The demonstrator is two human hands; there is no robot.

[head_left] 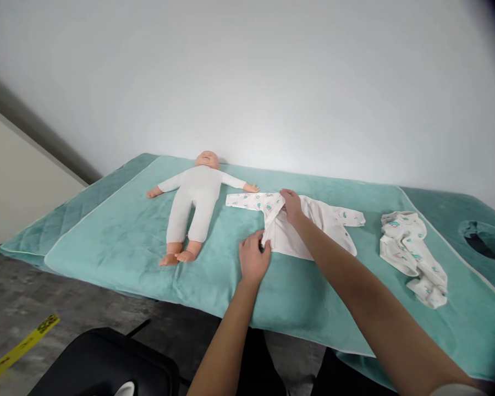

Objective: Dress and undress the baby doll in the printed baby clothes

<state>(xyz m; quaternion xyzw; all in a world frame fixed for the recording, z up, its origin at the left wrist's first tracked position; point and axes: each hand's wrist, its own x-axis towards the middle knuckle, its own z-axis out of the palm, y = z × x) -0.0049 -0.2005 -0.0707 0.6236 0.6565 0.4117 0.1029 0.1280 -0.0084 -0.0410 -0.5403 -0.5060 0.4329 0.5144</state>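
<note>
A white baby shirt with printed sleeves lies spread on the green bed cover, its front laid open. My left hand pinches the shirt's lower left corner between thumb and fingers. Higher up, near the neckline, my right hand grips the edge of the front panel; its fingertips are partly hidden. To the left lies a baby doll on its back, in a white cloth body with arms spread. One doll hand rests close to the shirt's left sleeve.
Crumpled printed baby pants lie at the right on the green bed cover. A face hole opens at the bed's right end. Behind rises a white wall. A black chair stands below the front edge, beside yellow floor tape.
</note>
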